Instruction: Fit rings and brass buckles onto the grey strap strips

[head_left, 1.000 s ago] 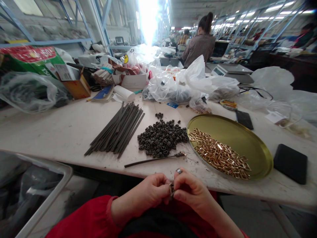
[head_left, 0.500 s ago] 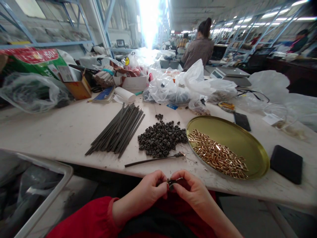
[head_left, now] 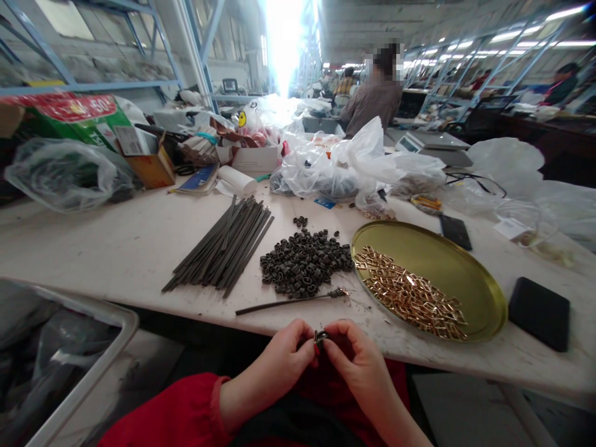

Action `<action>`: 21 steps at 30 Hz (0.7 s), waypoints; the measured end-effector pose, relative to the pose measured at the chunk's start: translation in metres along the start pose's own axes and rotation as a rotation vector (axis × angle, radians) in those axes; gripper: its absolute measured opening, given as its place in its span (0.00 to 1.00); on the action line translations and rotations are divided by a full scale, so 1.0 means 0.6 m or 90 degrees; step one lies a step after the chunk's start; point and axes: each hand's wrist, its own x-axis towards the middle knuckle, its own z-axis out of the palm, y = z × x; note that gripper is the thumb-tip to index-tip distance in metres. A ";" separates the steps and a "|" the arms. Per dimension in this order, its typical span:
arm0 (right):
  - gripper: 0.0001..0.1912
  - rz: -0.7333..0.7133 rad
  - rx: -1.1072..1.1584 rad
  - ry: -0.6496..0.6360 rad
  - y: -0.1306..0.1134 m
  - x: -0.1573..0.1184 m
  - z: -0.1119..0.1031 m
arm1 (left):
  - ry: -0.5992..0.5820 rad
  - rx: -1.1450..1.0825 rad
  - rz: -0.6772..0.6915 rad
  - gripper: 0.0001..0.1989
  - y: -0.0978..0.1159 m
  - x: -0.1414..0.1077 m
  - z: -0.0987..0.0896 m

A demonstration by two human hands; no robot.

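My left hand (head_left: 289, 352) and my right hand (head_left: 356, 355) meet in front of the table's edge, fingertips pinched on a small dark strap with a metal buckle (head_left: 320, 337). Most of that strap is hidden by my fingers. Just beyond lies a single dark strap (head_left: 284, 303) with a gold buckle at its right end. Behind it is a heap of small dark loops (head_left: 305, 261). A bundle of flat dark strips (head_left: 221, 248) lies to the left. Gold rectangular buckles (head_left: 414, 295) fill the near-left part of a round gold tray (head_left: 442, 248) on the right.
Two dark flat objects lie right of the tray: a black case (head_left: 539, 313) and a phone-like slab (head_left: 455, 231). Plastic bags (head_left: 335, 164), a paper roll (head_left: 236, 180) and boxes line the back. A white-rimmed bin (head_left: 125, 320) stands lower left. A person (head_left: 375, 93) sits farther off.
My right fingers have shifted on the small strap, and less of it shows between them. My hands stay close together. The view has tipped slightly; the table items look unmoved.
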 end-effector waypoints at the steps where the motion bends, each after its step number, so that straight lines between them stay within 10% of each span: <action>1: 0.09 -0.020 -0.024 0.018 0.000 -0.002 0.001 | 0.000 -0.001 -0.001 0.08 0.000 0.001 0.001; 14: 0.01 -0.096 -0.058 0.043 -0.008 0.000 0.010 | -0.066 -0.035 0.007 0.11 -0.018 0.004 -0.008; 21: 0.15 -0.177 -0.120 0.080 -0.013 -0.002 0.015 | -0.025 -0.069 0.035 0.23 -0.060 0.044 -0.012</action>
